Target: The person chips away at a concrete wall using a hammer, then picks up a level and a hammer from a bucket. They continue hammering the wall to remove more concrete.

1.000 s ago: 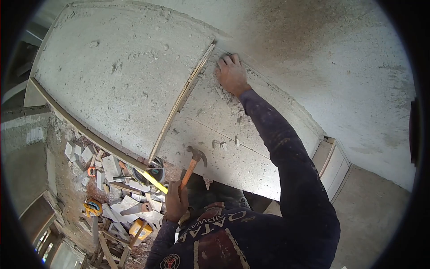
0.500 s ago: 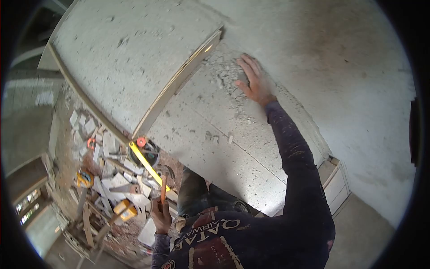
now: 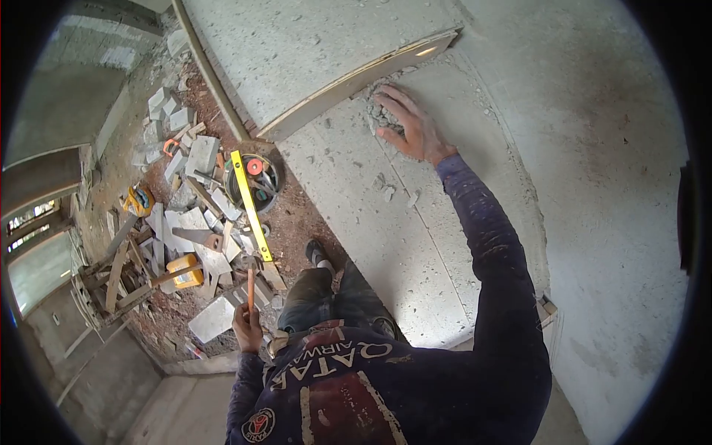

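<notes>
My left hand (image 3: 247, 328) is wrapped round the handle of a hammer (image 3: 251, 291), held upright beside my body with its head up. My right hand (image 3: 415, 132) rests palm down on the concrete slab (image 3: 356, 174), its fingers spread from the thumb around a small heap of crumbled rubble (image 3: 382, 115). That heap lies close to a thin upright board (image 3: 363, 74) standing across the slab. Loose crumbs and a thin straight groove show on the slab below my right hand.
A black bucket (image 3: 271, 180) with tools stands left of the slab, a yellow spirit level (image 3: 251, 208) leaning on it. Broken blocks, wood scraps, a handsaw (image 3: 200, 237) and a yellow jug (image 3: 185, 271) cover the ground at left. A grey wall (image 3: 593, 148) rises at right.
The view has turned and shifted, showing more ground at left. My right hand has drawn nearer the board, and the rubble by it is more bunched. My left hand still holds the hammer.
</notes>
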A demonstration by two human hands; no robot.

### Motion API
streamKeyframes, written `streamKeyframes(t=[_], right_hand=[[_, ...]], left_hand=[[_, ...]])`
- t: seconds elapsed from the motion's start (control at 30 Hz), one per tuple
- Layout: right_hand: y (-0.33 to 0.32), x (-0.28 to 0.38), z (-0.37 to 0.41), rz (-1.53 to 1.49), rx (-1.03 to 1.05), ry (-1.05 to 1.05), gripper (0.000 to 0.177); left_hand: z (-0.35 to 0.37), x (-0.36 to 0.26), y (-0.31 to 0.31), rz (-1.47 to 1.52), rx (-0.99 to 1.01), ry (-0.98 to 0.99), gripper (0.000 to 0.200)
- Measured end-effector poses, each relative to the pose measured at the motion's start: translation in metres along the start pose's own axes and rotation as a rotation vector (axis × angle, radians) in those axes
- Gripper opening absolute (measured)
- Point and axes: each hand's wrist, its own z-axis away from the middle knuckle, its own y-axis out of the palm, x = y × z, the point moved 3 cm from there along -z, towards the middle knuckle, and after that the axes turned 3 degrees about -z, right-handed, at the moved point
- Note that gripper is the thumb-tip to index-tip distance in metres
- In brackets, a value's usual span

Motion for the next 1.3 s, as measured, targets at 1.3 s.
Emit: streamKeyframes(t=[1.3], right_hand=[[0.113,0.232,0.093,0.14,0.006,0.176,0.047]], left_hand=[[-0.1,0.257,-0.109,-0.21,0.164,0.157,0.024]])
